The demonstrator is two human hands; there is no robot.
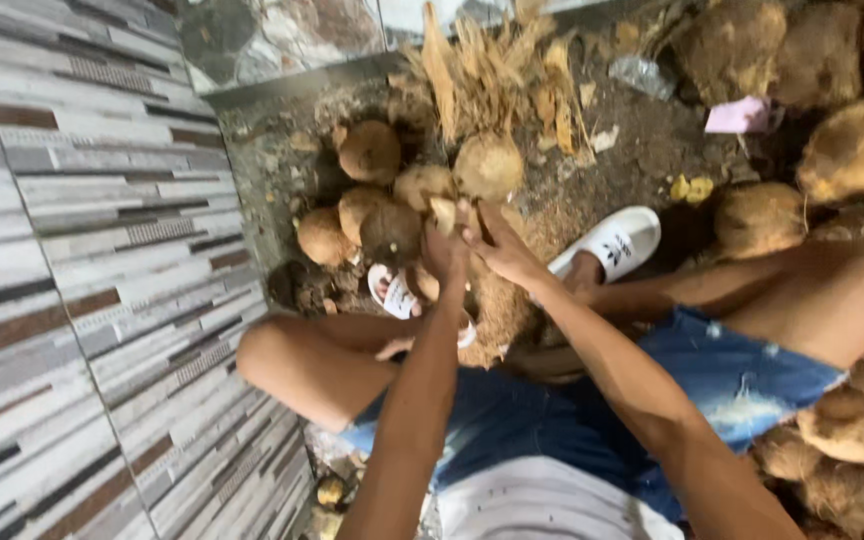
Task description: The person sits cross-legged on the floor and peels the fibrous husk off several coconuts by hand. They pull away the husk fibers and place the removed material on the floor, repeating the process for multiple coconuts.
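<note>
Head view, person seated on the floor, knees spread, both arms reaching forward to one coconut (444,214) held up just ahead of the feet. Left hand (440,252) comes up from below, fingers clenched around the coconut's underside and near face. Right hand (500,245) sits at the coconut's right side, fingers (474,222) pressed against it, looks like a pinch on the husk edge; exact grip is part hidden by the left hand, so can't tell more than contact plus partial wrap. Coconut is pale at the exposed top, darker husk below; long axis hard to read, looks roughly upright, tilted slightly away from the person. Both hands touch it, left carries it, right is the freer one. Just beyond the coconut: cluster of husked coconuts (370,152) on the dirt floor, one round one (489,167) directly behind the held coconut, nearly touching it in this view. Further behind that, a pile of torn husk strips (492,75). Under the coconut, between the feet, a husk chunk (497,310). White sandals: one (617,240) to the right of the coconut, the other (392,295) below-left. Unhusked brown coconuts (857,150) stacked well right of the coconut. Striped tile wall (82,250) well left. Pink scrap (739,115) far upper right.
</note>
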